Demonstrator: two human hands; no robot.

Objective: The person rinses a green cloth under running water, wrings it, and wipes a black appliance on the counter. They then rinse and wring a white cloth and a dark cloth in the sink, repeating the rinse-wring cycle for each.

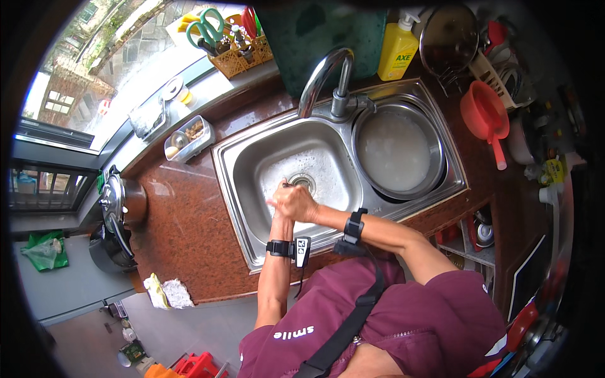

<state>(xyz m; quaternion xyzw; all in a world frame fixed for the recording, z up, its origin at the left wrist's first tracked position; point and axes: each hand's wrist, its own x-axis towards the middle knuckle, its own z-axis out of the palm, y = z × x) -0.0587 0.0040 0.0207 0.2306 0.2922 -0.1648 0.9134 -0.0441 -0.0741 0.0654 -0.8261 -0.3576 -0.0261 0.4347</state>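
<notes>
My right hand (298,202) lies across my left hand (282,218), its fingers closed around it. Both are over the left bowl of the stainless steel sink (255,175), near the drain strainer (303,183). A small dark thing shows at the fingers, too small to name. Most of my left hand is hidden under the right, so its fingers cannot be made out. Above the bowl curves the chrome faucet (326,78); no water stream is visible from it. In the right bowl sits a round metal pot (442,163) filled with cloudy whitish liquid (397,146).
A yellow soap pump bottle (398,52) and a green board (326,38) stand behind the faucet. A red plastic ladle (484,111) lies right of the sink. On the left counter are a plastic container (191,139), a pressure cooker (120,198) and crumpled cloths (168,290).
</notes>
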